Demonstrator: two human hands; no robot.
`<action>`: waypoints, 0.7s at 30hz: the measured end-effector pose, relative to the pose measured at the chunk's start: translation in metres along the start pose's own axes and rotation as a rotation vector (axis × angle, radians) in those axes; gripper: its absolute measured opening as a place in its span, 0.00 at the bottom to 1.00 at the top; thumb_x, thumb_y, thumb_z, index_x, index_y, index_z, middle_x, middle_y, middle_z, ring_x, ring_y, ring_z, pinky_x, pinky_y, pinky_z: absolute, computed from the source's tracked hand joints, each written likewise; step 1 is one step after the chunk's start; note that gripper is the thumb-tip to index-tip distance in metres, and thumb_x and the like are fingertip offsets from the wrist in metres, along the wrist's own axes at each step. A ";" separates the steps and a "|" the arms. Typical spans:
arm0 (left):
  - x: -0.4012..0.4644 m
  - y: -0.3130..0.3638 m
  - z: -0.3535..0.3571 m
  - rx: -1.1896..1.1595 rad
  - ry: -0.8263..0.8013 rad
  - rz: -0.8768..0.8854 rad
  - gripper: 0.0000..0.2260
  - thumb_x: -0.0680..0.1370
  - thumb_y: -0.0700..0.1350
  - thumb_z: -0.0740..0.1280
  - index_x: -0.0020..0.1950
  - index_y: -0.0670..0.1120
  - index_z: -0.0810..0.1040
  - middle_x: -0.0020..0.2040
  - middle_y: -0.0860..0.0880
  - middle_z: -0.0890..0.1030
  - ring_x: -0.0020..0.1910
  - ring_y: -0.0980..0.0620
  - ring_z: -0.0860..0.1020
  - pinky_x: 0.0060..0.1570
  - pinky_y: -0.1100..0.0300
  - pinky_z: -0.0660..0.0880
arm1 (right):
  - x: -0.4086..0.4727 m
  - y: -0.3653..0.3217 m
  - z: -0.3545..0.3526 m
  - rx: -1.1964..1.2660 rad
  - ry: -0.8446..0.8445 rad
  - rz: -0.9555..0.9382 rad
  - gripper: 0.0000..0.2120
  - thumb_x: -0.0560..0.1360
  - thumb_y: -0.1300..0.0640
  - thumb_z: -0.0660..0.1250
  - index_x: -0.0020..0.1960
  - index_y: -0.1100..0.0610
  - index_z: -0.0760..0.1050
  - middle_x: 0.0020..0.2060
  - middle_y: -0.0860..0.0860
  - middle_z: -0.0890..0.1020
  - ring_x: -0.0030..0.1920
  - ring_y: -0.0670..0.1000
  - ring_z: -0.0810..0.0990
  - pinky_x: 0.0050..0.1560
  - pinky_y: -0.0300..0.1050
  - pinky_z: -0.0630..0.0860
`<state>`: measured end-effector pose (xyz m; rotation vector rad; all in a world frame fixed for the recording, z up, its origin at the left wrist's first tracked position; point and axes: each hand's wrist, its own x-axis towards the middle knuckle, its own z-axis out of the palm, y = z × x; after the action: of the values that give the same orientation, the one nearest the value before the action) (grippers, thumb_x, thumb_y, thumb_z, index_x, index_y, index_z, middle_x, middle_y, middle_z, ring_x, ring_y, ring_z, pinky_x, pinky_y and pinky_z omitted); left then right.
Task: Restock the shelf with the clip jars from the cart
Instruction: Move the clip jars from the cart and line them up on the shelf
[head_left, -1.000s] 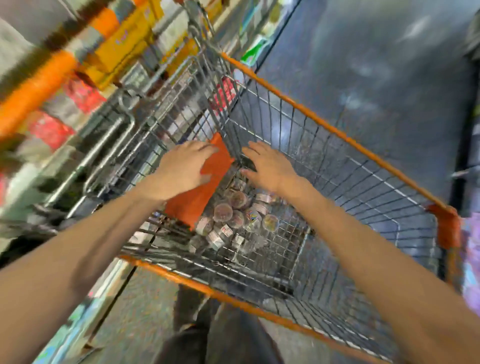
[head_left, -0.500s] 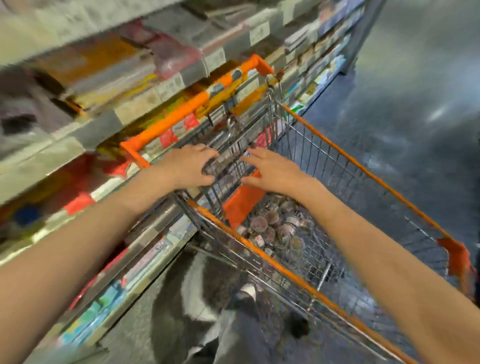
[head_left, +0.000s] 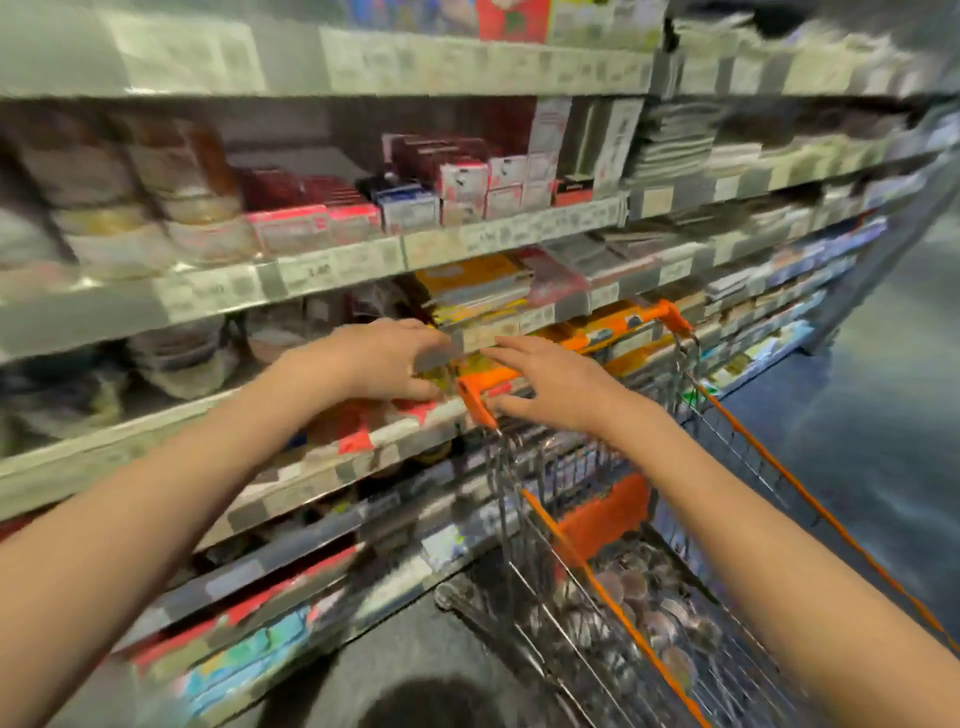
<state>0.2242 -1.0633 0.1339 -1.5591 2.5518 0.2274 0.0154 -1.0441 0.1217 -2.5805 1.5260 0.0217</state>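
Left fingers (head_left: 415, 338) curled, grip unclear, right fingers (head_left: 511, 356) spread wide, wire cart (head_left: 530, 519), round clip jars (head_left: 636, 587)

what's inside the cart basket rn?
Inside the cart: a heap of small round clip jars on the basket floor, beside an orange flap. The right forearm and motion blur hide the basket's near end. Neither hand holds a jar.

Two hands, left hand (head_left: 387, 361), right hand (head_left: 553, 387), one cart (head_left: 670, 525), clip jars (head_left: 644, 597) heaped, too blurred to count, several shelf (head_left: 291, 275) tiers.
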 end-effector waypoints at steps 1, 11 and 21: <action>-0.009 -0.008 -0.007 -0.015 0.001 -0.021 0.30 0.76 0.58 0.64 0.75 0.54 0.58 0.73 0.51 0.64 0.70 0.48 0.65 0.65 0.49 0.67 | 0.005 -0.010 -0.008 0.013 0.013 -0.027 0.31 0.77 0.42 0.61 0.76 0.49 0.57 0.75 0.48 0.59 0.74 0.50 0.57 0.70 0.44 0.57; -0.091 -0.063 -0.080 -0.107 0.092 -0.179 0.28 0.77 0.54 0.66 0.75 0.53 0.60 0.73 0.50 0.66 0.70 0.50 0.65 0.67 0.58 0.63 | 0.055 -0.090 -0.089 -0.049 0.069 -0.220 0.30 0.77 0.42 0.61 0.75 0.48 0.58 0.74 0.47 0.61 0.73 0.47 0.59 0.68 0.41 0.58; -0.144 -0.092 -0.158 -0.168 0.205 -0.260 0.26 0.76 0.53 0.67 0.72 0.55 0.64 0.68 0.53 0.71 0.66 0.54 0.70 0.55 0.68 0.63 | 0.093 -0.130 -0.166 -0.011 0.185 -0.380 0.28 0.74 0.41 0.64 0.72 0.46 0.63 0.69 0.45 0.69 0.68 0.45 0.67 0.67 0.47 0.66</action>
<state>0.3641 -1.0118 0.3122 -2.0545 2.4924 0.2695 0.1634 -1.0851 0.2926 -2.9040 1.0578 -0.2563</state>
